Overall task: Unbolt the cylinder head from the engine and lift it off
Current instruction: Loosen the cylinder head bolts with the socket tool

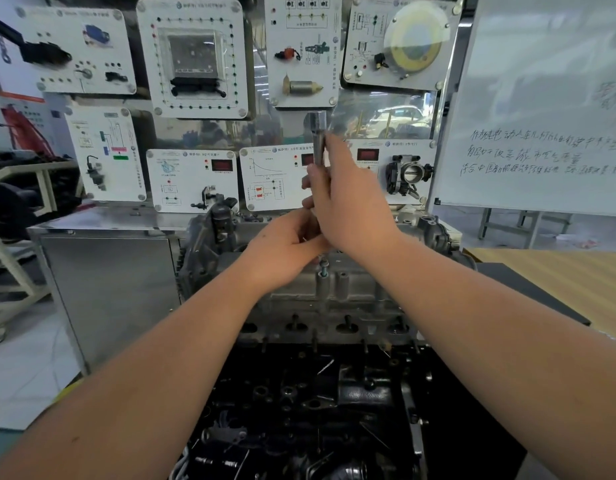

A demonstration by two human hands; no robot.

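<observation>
The grey cylinder head [334, 299] sits on top of the dark engine block [310, 403] in the lower middle. Above it my right hand [348, 199] grips a long metal socket tool [317, 140] that stands upright, its top end sticking out above my fingers. My left hand [286, 247] curls round the lower part of the same tool, just under the right hand. A bolt or stud [323, 268] pokes up from the head right below my hands. The tool's lower end is hidden by my hands.
A board of white training panels [195, 57] stands close behind the engine. A steel cabinet [105, 278] is at the left, a whiteboard [542, 98] at the right, and a wooden table [559, 271] beside the engine on the right.
</observation>
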